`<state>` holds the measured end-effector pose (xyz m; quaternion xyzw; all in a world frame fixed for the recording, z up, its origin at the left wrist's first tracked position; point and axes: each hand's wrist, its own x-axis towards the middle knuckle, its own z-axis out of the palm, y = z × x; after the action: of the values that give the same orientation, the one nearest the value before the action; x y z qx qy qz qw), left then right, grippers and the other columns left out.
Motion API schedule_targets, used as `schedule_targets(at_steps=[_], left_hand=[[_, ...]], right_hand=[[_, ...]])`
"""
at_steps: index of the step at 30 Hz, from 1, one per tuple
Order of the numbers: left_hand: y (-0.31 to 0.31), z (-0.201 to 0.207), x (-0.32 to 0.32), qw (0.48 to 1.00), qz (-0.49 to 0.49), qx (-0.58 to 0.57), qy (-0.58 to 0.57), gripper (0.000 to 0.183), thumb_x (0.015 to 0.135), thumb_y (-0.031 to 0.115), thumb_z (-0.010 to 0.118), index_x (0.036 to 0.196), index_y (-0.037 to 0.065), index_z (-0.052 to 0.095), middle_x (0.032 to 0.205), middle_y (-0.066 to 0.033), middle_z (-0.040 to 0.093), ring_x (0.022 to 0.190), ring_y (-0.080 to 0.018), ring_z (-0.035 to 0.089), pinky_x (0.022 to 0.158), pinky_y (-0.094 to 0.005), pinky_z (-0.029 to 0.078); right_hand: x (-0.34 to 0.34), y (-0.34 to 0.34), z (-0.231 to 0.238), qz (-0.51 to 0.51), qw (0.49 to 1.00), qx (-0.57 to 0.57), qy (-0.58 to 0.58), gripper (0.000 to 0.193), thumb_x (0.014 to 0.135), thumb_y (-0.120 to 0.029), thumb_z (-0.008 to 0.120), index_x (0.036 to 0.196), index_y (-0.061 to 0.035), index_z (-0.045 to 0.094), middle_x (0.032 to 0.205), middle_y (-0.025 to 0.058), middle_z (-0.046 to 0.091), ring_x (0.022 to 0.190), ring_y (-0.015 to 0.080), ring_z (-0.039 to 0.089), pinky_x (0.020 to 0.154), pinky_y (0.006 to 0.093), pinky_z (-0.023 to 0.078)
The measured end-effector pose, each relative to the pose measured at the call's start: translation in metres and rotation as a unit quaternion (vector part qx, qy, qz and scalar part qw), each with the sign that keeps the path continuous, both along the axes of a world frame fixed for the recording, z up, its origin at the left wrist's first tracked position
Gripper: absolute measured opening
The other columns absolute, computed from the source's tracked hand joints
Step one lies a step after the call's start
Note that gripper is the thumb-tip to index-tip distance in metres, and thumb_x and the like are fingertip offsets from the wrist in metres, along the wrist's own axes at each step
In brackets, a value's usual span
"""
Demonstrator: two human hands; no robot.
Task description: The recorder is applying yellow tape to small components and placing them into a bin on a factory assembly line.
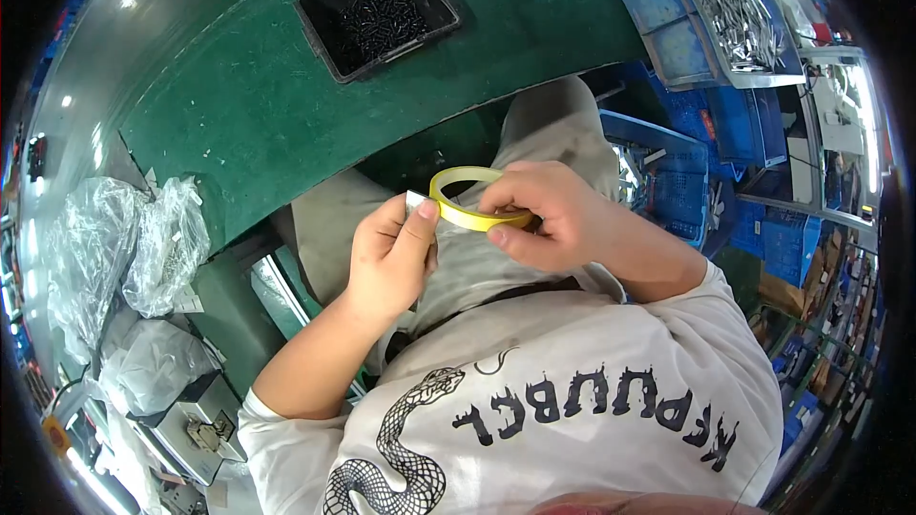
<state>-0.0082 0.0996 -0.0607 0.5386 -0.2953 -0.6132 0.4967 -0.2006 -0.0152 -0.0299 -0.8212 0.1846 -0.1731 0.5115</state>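
Observation:
My right hand [558, 213] grips a roll of yellow tape [462, 217], with the thumb below and the fingers curled into the ring. The roll is held in the air above my lap. My left hand [389, 257] pinches a small whitish flat piece [415, 199] between thumb and bent forefinger, right beside the roll's left edge. What the piece is cannot be made out, and most of it is hidden by the thumb. Whether the tape's loose end reaches it does not show clearly.
On the green table [239, 105] ahead stands a black bin [318, 36] of small black parts. A crate of metal strips [730, 14] is at the far right, above blue baskets [682, 186]. Clear plastic bags [167, 248] lie at the left, near a metal device [196, 431].

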Motion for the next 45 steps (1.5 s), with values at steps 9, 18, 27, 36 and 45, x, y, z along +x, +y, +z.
schedule_targets(at_steps=[9, 18, 27, 36, 45], left_hand=[[0.003, -0.008, 0.004, 0.976, -0.048, -0.043, 0.207, 0.04, 0.102, 0.035, 0.041, 0.075, 0.005, 0.048, 0.055, -0.0064, 0.052, 0.042, -0.0121, 0.044, 0.043, -0.0248, 0.035], [-0.003, -0.001, 0.002, 0.988, -0.047, -0.046, 0.136, 0.018, 0.093, 0.009, 0.057, 0.103, 0.004, 0.043, 0.07, -0.0026, 0.05, 0.05, -0.0094, 0.043, 0.048, -0.0248, 0.037], [-0.009, -0.003, -0.001, 0.995, 0.028, -0.014, -0.094, 0.022, 0.095, 0.005, 0.056, 0.117, 0.002, 0.055, 0.094, -0.0045, 0.056, 0.066, -0.0067, 0.055, 0.053, -0.0199, 0.046], [-0.012, -0.01, -0.003, 0.997, 0.028, -0.035, -0.059, 0.018, 0.099, 0.008, 0.051, 0.114, -0.002, 0.054, 0.091, -0.0042, 0.058, 0.071, -0.0082, 0.057, 0.056, -0.0225, 0.052], [-0.009, -0.013, 0.001, 0.998, 0.011, -0.06, 0.022, 0.017, 0.097, 0.006, 0.055, 0.112, 0.0, 0.051, 0.094, -0.0055, 0.059, 0.072, -0.0095, 0.059, 0.057, -0.0236, 0.054]], right_hand=[[-0.001, -0.001, -0.011, 0.0, 0.997, -0.077, -0.012, 0.019, 0.079, -0.014, 0.071, 0.094, -0.0047, 0.062, 0.069, 0.0069, 0.057, 0.062, 0.0261, 0.052, 0.056, 0.0363, 0.04], [0.004, 0.0, -0.015, -0.05, 0.989, -0.134, 0.032, 0.018, 0.081, -0.018, 0.07, 0.094, -0.0088, 0.063, 0.066, 0.0033, 0.058, 0.059, 0.026, 0.053, 0.061, 0.0377, 0.04], [0.003, -0.002, -0.015, -0.081, 0.976, -0.195, 0.049, 0.027, 0.081, -0.022, 0.071, 0.103, -0.0094, 0.064, 0.067, 0.0041, 0.06, 0.059, 0.0262, 0.055, 0.063, 0.037, 0.041], [0.004, -0.008, -0.022, -0.076, 0.972, -0.221, 0.03, 0.042, 0.084, -0.026, 0.069, 0.121, -0.0105, 0.06, 0.089, 0.0031, 0.07, 0.064, 0.023, 0.06, 0.067, 0.0346, 0.043], [0.002, -0.009, -0.023, -0.063, 0.979, -0.187, 0.048, 0.042, 0.085, -0.026, 0.069, 0.123, -0.0114, 0.059, 0.092, 0.0028, 0.07, 0.063, 0.0215, 0.061, 0.067, 0.0342, 0.043]])
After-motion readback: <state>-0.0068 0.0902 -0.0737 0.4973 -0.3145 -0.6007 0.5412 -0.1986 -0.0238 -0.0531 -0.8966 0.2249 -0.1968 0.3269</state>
